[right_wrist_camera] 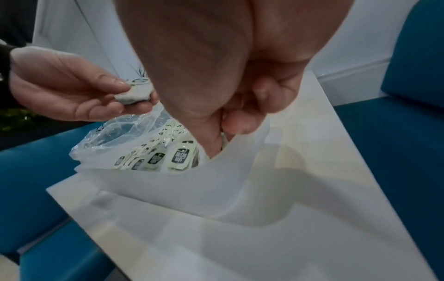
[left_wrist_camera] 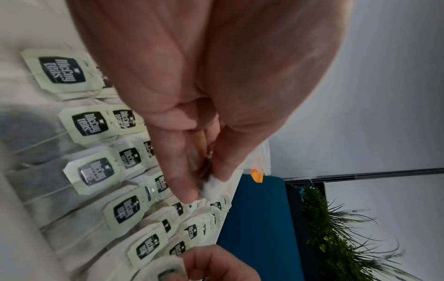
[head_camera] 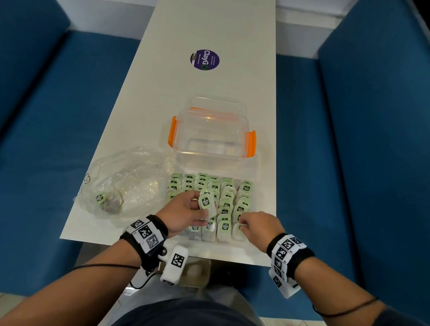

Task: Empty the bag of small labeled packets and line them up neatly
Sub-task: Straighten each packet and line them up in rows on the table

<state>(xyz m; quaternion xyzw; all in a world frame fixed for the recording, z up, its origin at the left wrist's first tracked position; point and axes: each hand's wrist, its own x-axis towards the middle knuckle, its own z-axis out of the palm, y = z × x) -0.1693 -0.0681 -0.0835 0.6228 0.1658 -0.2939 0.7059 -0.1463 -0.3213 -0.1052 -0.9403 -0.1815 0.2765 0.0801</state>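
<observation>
— Packets point(head_camera: 210, 202) sit in rows between both hands and past them. Which step is this?
— Lining up. The right hand point(head_camera: 260, 227) pinches one packet point(head_camera: 239, 234) at the near end of its row — the left hand point(head_camera: 189, 213) pinches the next point(head_camera: 206, 202).
— And then?
— Set both down straight. Left of the left hand, the bag point(head_camera: 123, 182) holds one last packet point(head_camera: 100, 198).
</observation>
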